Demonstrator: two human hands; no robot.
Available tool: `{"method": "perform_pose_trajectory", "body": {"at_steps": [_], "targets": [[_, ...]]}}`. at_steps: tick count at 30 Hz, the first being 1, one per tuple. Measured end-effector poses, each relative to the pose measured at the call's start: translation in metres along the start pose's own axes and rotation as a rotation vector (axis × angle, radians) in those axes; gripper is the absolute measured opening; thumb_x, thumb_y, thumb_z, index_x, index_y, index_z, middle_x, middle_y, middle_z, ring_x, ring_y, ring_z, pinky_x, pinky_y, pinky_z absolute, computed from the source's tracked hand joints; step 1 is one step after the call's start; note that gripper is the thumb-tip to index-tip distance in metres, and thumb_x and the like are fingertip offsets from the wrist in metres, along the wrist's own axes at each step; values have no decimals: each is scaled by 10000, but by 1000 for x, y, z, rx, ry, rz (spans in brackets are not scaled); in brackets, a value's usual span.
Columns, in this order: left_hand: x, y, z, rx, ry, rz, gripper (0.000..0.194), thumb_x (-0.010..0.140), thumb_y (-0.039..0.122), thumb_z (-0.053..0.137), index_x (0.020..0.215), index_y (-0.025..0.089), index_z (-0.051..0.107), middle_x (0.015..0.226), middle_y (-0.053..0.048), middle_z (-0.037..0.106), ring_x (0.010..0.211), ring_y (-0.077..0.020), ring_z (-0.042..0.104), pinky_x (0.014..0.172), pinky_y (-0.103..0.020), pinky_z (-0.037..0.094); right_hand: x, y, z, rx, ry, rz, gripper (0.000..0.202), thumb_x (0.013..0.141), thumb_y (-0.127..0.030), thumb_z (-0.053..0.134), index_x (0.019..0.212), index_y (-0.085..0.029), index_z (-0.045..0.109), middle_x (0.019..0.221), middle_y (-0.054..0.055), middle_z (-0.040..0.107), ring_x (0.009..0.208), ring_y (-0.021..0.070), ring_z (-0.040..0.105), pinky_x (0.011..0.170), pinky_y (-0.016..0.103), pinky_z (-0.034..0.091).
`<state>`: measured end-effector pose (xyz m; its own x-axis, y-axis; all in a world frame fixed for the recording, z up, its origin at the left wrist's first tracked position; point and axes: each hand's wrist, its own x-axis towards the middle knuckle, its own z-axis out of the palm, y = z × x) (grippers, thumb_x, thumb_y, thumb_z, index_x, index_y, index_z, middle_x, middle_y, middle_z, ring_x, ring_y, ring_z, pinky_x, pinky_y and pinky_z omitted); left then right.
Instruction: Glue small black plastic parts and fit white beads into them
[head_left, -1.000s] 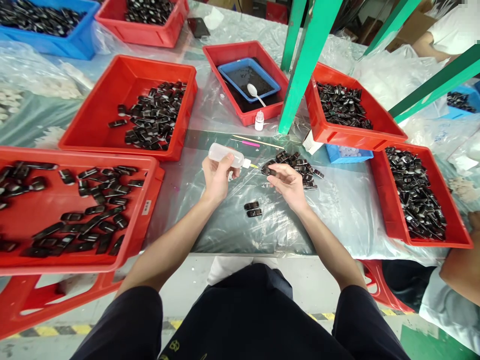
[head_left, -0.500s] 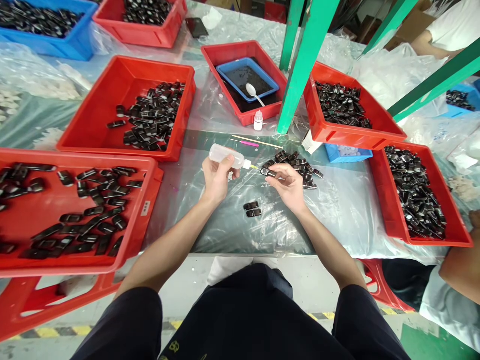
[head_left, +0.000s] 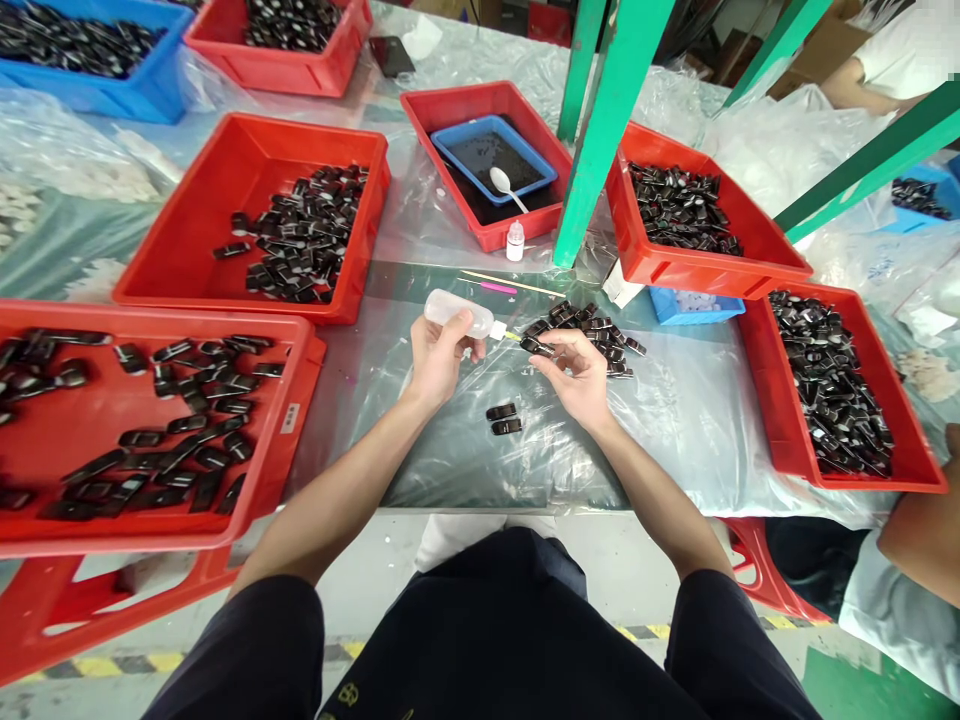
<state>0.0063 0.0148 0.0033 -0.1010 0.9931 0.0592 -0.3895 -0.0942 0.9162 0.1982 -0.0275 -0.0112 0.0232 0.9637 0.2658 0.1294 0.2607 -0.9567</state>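
My left hand [head_left: 438, 358] is wrapped round a translucent squeeze bottle [head_left: 459, 313], whose thin yellow-green tip points right. The tip meets or nearly meets a small black part [head_left: 537, 347], pinched between the fingertips of my right hand [head_left: 577, 375]. Behind and beside my right hand lies a pile of similar black parts [head_left: 619, 345]. Two more black parts [head_left: 505, 419] lie side by side on the plastic-covered table [head_left: 450, 470], nearer to my body.
Red bins of black parts stand at left [head_left: 259, 430], back left [head_left: 180, 220] and right [head_left: 840, 390]. A green post [head_left: 600, 150] rises behind my hands, beside a small white bottle [head_left: 515, 242]. A person's arm [head_left: 926, 530] shows at the right edge.
My left hand and the squeeze bottle have moved slightly right, bringing the tip closer to the black part. My right hand has barely moved.
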Motion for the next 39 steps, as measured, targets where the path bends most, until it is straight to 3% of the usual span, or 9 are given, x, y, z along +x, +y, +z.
{"method": "perform_pose_trajectory", "body": {"at_steps": [16, 23, 35, 39], "targets": [[1, 0, -1, -18, 24, 1, 563, 636, 681, 913, 772, 188, 678, 604, 5, 630, 408, -101, 530, 393, -243, 352, 0, -1, 0, -40, -7, 15, 338, 884, -524, 810, 1056, -251, 708, 1058, 59, 706, 736, 147, 553, 566, 283, 436], [9, 2, -8, -28, 122, -25, 500, 751, 661, 820, 721, 202, 626, 536, 23, 536, 412, -105, 493, 395, -260, 334, -2, -2, 1, -32, -6, -36, 215, 959, -455, 717, 1030, -252, 712, 811, -14, 503, 650, 133, 450, 579, 289, 408], [8, 2, -6, -59, 128, -32, 516, 717, 669, 856, 712, 214, 614, 537, 17, 539, 424, -110, 477, 403, -263, 320, -4, -3, -1, -188, -71, -114, 148, 979, -384, 670, 1032, -260, 731, 815, 3, 578, 633, 149, 479, 602, 315, 443], [9, 3, -5, -104, 160, -36, 535, 647, 674, 895, 706, 215, 627, 538, 19, 544, 419, -98, 448, 407, -259, 306, -4, 0, -1, -203, -228, -52, 152, 977, -377, 679, 1055, -247, 685, 781, -27, 604, 609, 132, 515, 625, 295, 453]]}}
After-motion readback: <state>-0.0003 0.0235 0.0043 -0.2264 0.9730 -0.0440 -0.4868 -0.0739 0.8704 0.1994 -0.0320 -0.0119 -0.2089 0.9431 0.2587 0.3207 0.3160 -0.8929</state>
